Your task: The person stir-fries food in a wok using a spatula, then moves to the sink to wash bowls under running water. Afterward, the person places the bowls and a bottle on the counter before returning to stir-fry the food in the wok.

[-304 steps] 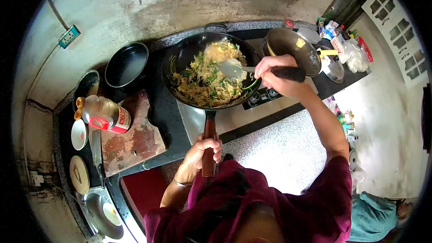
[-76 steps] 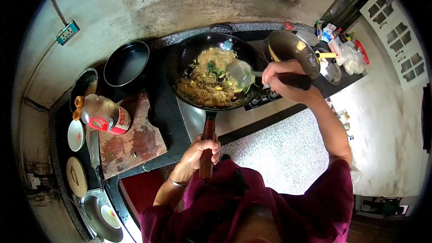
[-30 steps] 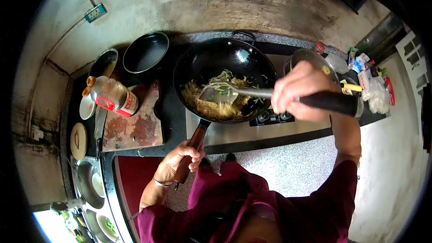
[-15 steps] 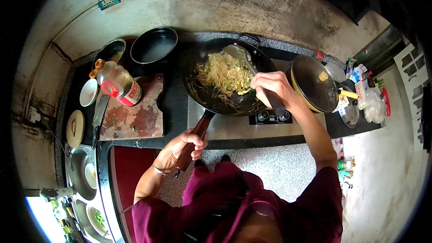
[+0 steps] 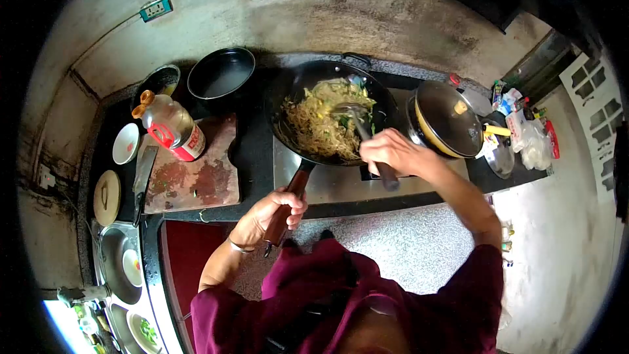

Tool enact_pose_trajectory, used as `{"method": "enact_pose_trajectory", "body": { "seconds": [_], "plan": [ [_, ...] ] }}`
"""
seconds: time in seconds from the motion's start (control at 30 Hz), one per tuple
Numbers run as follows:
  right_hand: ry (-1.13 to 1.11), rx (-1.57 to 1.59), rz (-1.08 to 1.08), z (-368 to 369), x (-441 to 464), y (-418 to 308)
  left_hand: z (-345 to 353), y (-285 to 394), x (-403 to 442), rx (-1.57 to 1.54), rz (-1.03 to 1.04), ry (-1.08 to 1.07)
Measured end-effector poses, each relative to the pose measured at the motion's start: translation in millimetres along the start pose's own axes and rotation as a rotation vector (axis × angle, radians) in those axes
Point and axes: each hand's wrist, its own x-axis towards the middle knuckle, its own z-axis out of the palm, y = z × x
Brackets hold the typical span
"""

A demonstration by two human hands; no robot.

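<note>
A black wok (image 5: 288, 78) stands on the stove with noodles (image 5: 321, 121) mixed with green leaves and yellow bits in it. My left hand (image 5: 280, 211) is wrapped round the wok's wooden handle (image 5: 298, 182), at the near side. My right hand (image 5: 391, 152) grips the dark handle of a metal spatula (image 5: 362, 128). The spatula's head rests among the noodles, right of the middle of the wok, and is partly hidden by them.
Right of the wok is a lidded yellow pan (image 5: 449, 121), with plastic bags (image 5: 534, 143) beyond. Leftward are a cutting board (image 5: 196, 180) bearing an oil bottle (image 5: 171, 124), a cleaver (image 5: 144, 174), a black pan (image 5: 221, 73), a white bowl (image 5: 126, 144) and a sink (image 5: 118, 269).
Since half a second ago the spatula has moved from the wok's far edge down into the noodles, my right hand shifting slightly nearer. Earlier the wok handle pointed straighter toward me; my left hand has kept its hold.
</note>
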Motion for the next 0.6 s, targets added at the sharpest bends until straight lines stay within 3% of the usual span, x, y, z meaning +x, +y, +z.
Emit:
{"method": "enact_pose_trajectory", "body": {
  "seconds": [0.1,0.23,0.3,0.4,0.43,0.5,0.57,0.6],
  "plan": [
    [0.163,0.132,-0.047,13.4,12.8,-4.7,4.0,2.3,-0.7,-0.002,0.028,0.015],
    [0.009,0.193,-0.084,-41.3,-2.5,-68.5,-2.2,-2.7,2.7,-0.008,0.033,0.009],
    [-0.077,0.151,-0.035,-49.6,-7.2,-68.5,0.2,-2.1,1.1,-0.012,0.045,0.047],
    [-0.035,-0.024,-0.009,-39.1,-20.1,-38.8,-1.4,-3.5,3.4,0.004,0.035,0.006],
    [-0.216,-0.177,0.101,-36.3,-7.9,-17.3,-0.8,0.0,2.3,0.014,0.043,0.007],
    [0.011,0.087,0.086,-41.0,-1.7,-13.7,1.3,0.7,-0.8,-0.026,0.024,-0.009],
    [0.611,0.387,0.309,-36.2,0.8,3.5,3.8,0.4,1.6,-0.002,0.016,-0.004],
    [0.596,0.407,0.304,-38.6,2.3,4.2,-0.8,1.1,1.2,-0.008,0.025,-0.009]
  ]
}}
